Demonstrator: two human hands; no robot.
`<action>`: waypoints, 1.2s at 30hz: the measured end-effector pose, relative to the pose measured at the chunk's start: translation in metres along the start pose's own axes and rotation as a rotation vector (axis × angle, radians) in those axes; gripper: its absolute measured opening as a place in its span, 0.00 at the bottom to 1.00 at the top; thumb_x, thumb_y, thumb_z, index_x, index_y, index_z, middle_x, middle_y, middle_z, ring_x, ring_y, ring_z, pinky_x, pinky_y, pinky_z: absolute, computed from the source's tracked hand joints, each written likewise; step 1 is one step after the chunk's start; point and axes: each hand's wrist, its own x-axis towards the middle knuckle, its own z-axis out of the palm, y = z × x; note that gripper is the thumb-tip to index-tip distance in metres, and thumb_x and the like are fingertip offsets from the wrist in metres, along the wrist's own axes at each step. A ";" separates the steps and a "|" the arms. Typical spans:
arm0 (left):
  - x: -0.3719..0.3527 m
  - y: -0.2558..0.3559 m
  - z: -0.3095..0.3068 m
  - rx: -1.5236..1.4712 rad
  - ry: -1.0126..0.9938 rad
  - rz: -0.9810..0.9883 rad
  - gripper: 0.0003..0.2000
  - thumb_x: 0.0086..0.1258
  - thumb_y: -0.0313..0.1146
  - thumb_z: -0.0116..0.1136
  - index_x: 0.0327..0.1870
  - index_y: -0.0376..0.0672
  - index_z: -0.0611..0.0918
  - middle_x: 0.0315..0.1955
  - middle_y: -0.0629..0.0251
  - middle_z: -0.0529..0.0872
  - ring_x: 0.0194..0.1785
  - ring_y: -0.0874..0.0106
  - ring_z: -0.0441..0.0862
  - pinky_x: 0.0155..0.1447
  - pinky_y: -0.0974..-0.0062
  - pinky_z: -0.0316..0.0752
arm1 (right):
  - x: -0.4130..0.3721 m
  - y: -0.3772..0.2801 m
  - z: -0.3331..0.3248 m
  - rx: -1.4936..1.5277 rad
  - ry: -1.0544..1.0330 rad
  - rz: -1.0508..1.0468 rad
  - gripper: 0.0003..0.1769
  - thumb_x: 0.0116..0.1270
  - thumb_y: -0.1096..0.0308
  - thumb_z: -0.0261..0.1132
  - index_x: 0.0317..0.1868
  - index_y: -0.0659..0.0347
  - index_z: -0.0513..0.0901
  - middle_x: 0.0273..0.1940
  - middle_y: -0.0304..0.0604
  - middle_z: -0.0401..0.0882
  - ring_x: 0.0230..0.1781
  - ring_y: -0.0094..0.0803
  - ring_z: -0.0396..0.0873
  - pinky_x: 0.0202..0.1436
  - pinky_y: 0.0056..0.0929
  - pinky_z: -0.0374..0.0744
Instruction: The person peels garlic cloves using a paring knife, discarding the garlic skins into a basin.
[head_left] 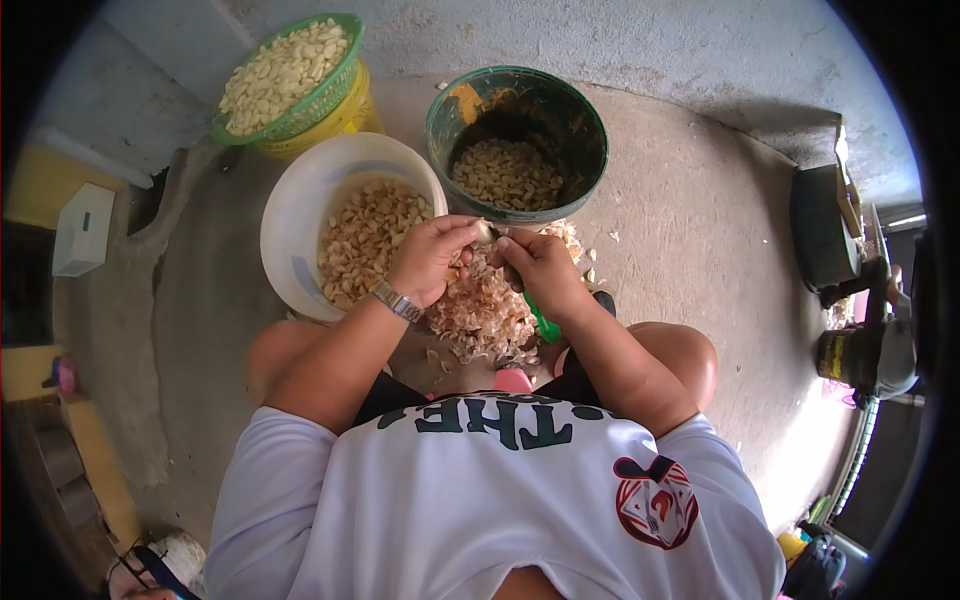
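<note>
My left hand (432, 262), with a metal watch at the wrist, pinches a pale garlic clove (485, 231) between thumb and fingers. Against that clove, my right hand (543, 268) is closed on a small knife (496, 235), mostly covered by the fingers. Both hands meet above a heap of garlic skins (485, 315) on the floor. Left of them stands a white tub (283, 235) with unpeeled cloves (365, 240) in it. Just beyond my hands, a dark green bucket (590, 150) contains peeled cloves (507, 174).
At the back left, a green basket (345, 85) full of peeled cloves rests on a yellow bucket (358, 110). A wall (640, 45) runs behind. Dark containers (822, 225) stand far right. A white box (84, 230) is at far left, and a person's dark strap shows bottom left.
</note>
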 end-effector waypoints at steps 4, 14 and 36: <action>0.001 -0.001 0.000 -0.099 -0.023 -0.011 0.08 0.60 0.29 0.53 0.38 0.37 0.77 0.27 0.70 0.77 0.25 0.82 0.70 0.23 0.84 0.67 | -0.001 -0.004 -0.002 0.260 0.013 0.085 0.11 0.63 0.68 0.52 0.38 0.69 0.76 0.23 0.36 0.74 0.19 0.18 0.68 0.23 0.17 0.69; 0.003 -0.004 0.001 0.177 -0.006 0.072 0.08 0.59 0.30 0.55 0.38 0.39 0.78 0.23 0.73 0.76 0.22 0.84 0.69 0.23 0.87 0.65 | -0.007 0.002 0.007 -0.120 0.089 -0.149 0.12 0.61 0.69 0.55 0.43 0.66 0.77 0.22 0.36 0.73 0.19 0.17 0.67 0.23 0.17 0.68; -0.001 -0.018 0.010 -0.287 -0.006 -0.043 0.05 0.58 0.34 0.57 0.34 0.48 0.77 0.27 0.78 0.77 0.25 0.85 0.69 0.25 0.89 0.62 | -0.012 0.010 0.010 -0.313 0.176 -0.417 0.17 0.59 0.71 0.56 0.49 0.70 0.71 0.40 0.56 0.76 0.40 0.33 0.76 0.43 0.25 0.72</action>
